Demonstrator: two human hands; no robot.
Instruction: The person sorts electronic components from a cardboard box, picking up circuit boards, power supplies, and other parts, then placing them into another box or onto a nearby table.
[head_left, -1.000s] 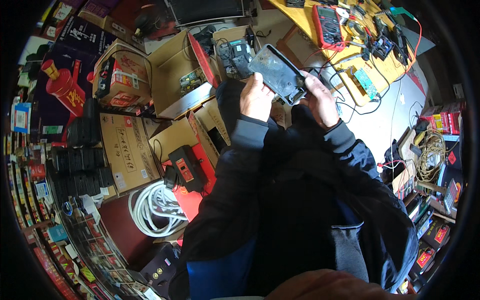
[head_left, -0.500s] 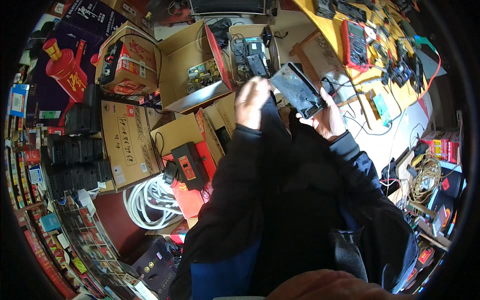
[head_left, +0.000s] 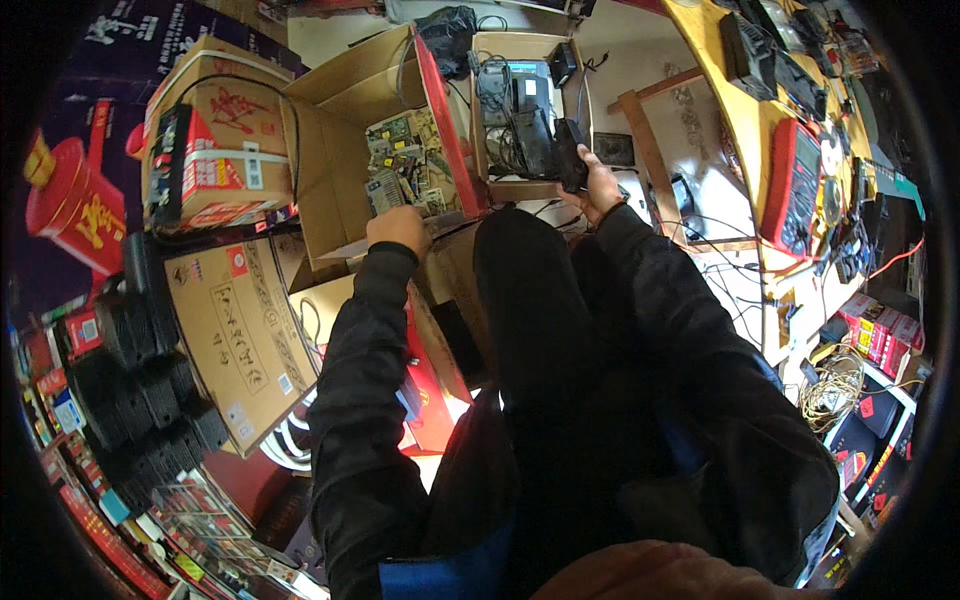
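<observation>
My right hand (head_left: 600,190) is closed on a black plastic casing (head_left: 571,155), seen nearly edge-on at the right rim of a small cardboard box (head_left: 535,190). Inside that box lie black adapters (head_left: 533,142) and cables. Closed with its knuckles up, my left hand (head_left: 400,231) is at the near edge of a larger open cardboard box (head_left: 335,165). Its fingertips are hidden, so I cannot make out what they hold. Green and yellowish circuit boards (head_left: 405,155) lie in the larger box, just beyond my left hand.
At the right, a yellow workbench (head_left: 715,60) carries a red multimeter (head_left: 793,188) and loose parts. Black cables hang below it. A taped carton (head_left: 240,340) and stacked black units (head_left: 150,400) stand at the left. A dark flat piece (head_left: 615,150) lies beyond my right hand.
My right hand has moved forward and left with the black casing, which has turned edge-on. My left hand has moved left to the larger box and closed. The view has shifted.
</observation>
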